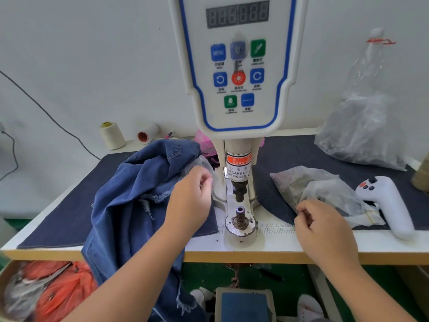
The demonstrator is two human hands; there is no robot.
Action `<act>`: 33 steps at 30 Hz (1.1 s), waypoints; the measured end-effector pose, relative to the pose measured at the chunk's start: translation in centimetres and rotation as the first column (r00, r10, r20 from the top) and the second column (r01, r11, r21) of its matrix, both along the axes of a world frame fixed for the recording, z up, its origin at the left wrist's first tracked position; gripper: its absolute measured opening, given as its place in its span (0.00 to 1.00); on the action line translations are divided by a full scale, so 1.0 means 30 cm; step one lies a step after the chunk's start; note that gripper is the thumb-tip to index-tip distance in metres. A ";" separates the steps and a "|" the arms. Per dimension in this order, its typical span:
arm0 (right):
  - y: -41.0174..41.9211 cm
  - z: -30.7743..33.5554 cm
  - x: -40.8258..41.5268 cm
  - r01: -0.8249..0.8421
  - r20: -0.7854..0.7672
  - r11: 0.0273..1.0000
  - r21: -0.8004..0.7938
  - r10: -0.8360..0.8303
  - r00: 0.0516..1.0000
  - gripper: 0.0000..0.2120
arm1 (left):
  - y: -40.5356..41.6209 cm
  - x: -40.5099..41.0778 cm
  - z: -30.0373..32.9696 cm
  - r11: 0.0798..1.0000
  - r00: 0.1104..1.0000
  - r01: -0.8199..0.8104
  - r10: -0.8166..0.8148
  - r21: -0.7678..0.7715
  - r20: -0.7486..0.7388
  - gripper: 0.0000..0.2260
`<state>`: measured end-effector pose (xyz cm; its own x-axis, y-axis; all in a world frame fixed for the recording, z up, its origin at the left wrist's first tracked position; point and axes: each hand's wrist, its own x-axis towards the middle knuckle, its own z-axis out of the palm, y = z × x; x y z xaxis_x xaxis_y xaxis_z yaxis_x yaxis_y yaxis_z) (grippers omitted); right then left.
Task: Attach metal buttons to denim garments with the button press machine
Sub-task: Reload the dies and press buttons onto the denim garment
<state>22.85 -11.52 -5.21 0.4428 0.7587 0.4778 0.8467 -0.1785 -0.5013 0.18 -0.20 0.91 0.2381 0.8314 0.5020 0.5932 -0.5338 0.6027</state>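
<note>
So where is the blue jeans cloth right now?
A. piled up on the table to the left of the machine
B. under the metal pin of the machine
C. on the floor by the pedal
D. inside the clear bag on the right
A: the denim garment lies bunched on the table left of the press machine, under the left hand, and the lower die stands bare.

The denim garment [130,196] lies on my bench [278,245], left of the button press machine [239,159]. Plastic bags [325,189] lie right of it. Thread cones [112,135] stand behind.
</note>
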 end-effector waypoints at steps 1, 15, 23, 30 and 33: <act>-0.001 0.000 -0.001 0.001 0.000 1.000 -0.001 -0.001 1.000 0.06 | -0.031 0.004 -0.007 0.997 0.998 0.053 -0.051 -0.050 0.038 0.08; 0.000 0.000 -0.002 0.007 0.006 1.000 0.001 -0.007 1.000 0.05 | -0.154 0.054 -0.067 0.956 0.933 0.177 -0.087 -0.235 0.349 0.07; 0.000 0.000 -0.003 0.014 0.009 1.000 -0.007 -0.014 1.000 0.05 | -0.189 0.060 -0.098 0.960 0.908 0.218 -0.135 -0.174 0.396 0.12; -0.001 0.002 -0.004 0.011 0.011 1.000 -0.003 -0.011 1.000 0.05 | -0.185 0.066 -0.102 0.970 0.918 0.202 -0.138 -0.138 0.372 0.14; 0.000 0.002 -0.005 0.009 0.011 1.000 -0.003 -0.009 1.000 0.05 | -0.182 0.064 -0.100 0.977 0.916 0.191 -0.141 -0.099 0.375 0.13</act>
<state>22.71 -11.53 -5.16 0.4445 0.7560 0.4805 0.8504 -0.1877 -0.4914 2.10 -5.65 -2.09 0.2004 0.8598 0.4698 0.2295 -0.5073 0.8306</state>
